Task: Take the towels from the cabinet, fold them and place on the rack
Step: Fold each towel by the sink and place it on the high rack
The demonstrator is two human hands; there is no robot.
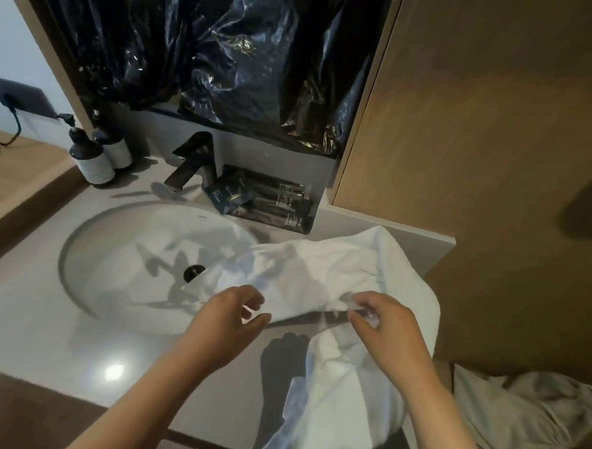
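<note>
Your left hand (227, 323) hovers at the near rim of the sink (114, 259), fingers curved and thumb set apart from them. It sits at the white towel (319, 270) edge, but I cannot tell whether it actually has hold of the cloth.

Your right hand (392, 329) pinches a fold of the same towel between thumb and fingertips.

Towel position: rumpled on the table (42, 331), right of the sink. Its left part overlaps the basin beside the dark drain (193, 273), and its near part hangs over the table's near edge.

Far side:
- dark faucet (195, 160) behind the basin
- two pump bottles (92, 162) standing together at far left
- dark packets (268, 199) lying far right of the faucet
- black plastic sheet (228, 56) covering the wall above

Right: a wooden panel (481, 131). A second pale cloth (524, 418) lies crumpled at near right, off the table. Blur around the fingers limits detail.
</note>
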